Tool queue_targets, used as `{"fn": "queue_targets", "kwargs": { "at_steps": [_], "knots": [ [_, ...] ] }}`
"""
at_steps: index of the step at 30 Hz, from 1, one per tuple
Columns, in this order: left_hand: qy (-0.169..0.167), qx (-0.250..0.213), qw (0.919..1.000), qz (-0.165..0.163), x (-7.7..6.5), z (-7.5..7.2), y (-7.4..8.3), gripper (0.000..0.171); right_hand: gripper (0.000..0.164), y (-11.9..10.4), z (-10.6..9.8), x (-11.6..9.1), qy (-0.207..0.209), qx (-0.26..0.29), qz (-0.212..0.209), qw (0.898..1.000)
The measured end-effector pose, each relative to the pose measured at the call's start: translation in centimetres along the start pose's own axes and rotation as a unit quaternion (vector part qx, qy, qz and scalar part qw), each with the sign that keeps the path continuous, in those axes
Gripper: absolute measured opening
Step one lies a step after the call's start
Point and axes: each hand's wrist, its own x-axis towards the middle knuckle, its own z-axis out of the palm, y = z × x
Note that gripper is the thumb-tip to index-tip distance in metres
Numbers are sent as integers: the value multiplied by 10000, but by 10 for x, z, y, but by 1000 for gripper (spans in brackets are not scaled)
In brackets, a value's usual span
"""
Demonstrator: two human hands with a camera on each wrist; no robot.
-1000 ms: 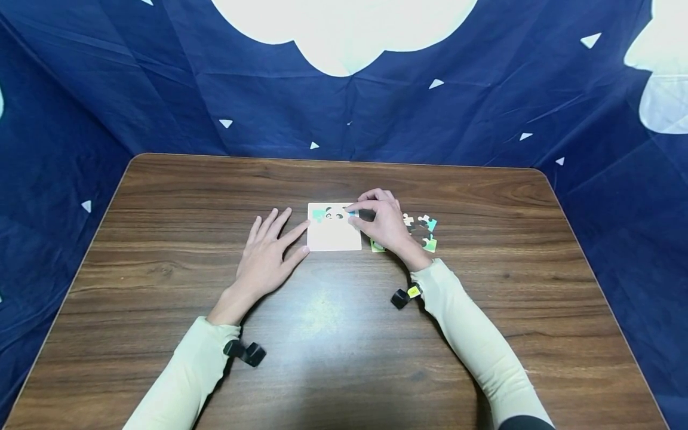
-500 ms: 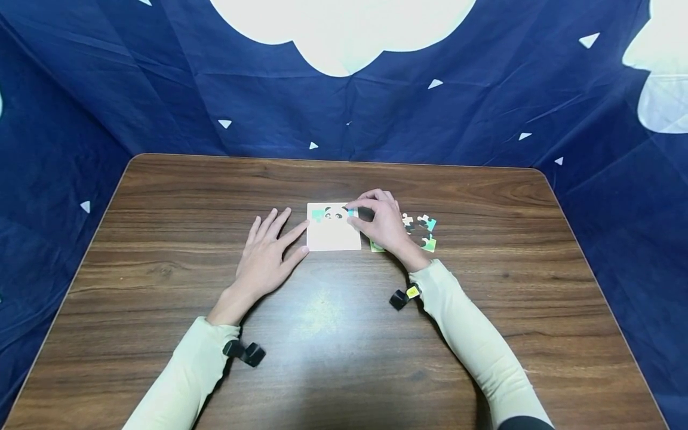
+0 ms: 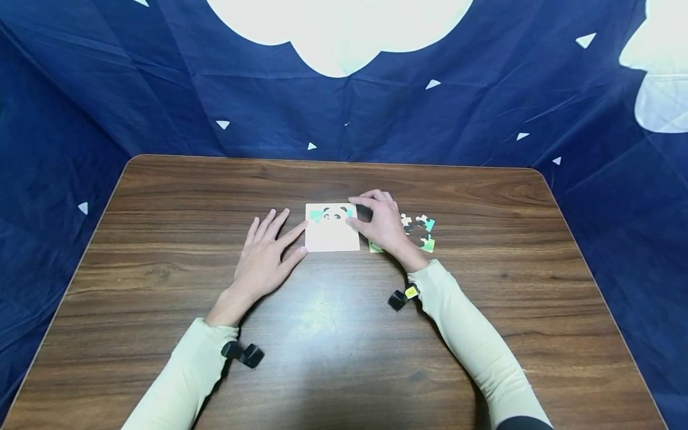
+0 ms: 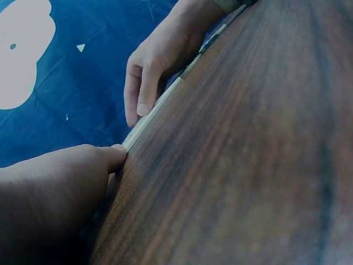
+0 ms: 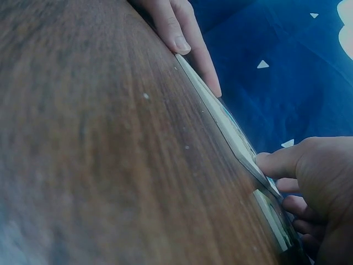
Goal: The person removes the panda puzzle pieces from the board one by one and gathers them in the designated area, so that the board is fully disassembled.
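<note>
Step in hand, by look: seating top-right puzzle piece (image 3: 352, 211) on thin white board (image 3: 332, 240), beside panda face (image 3: 335, 214); lower board bare. Next move calls for squaring edges, light press. Right grip (image 3: 380, 221): thumb and index spread well apart around board's upper right corner, no firm hold visible. Left grip (image 3: 259, 263): fingers splayed, holding nothing, thumb and index tips at board's left edge. Loose interlocking pieces (image 3: 428, 245) right of board, partly hidden; green, black, white. Surface (image 3: 322, 370) brown wood-grain, glossy; backdrop (image 3: 161, 89) creased blue cloth.

High head view faces forward-down; low, close wrist views skim the table (image 3: 333, 340), sharing the white board (image 3: 332, 239).
</note>
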Motion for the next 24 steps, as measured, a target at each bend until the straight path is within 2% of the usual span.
{"fn": "queue_targets", "kwargs": {
  "at_steps": [24],
  "knots": [
    [29,27,10000,18,1,1,-1,61,43,-2,-2,0,-74,-2,71,9999]
  ]
}}
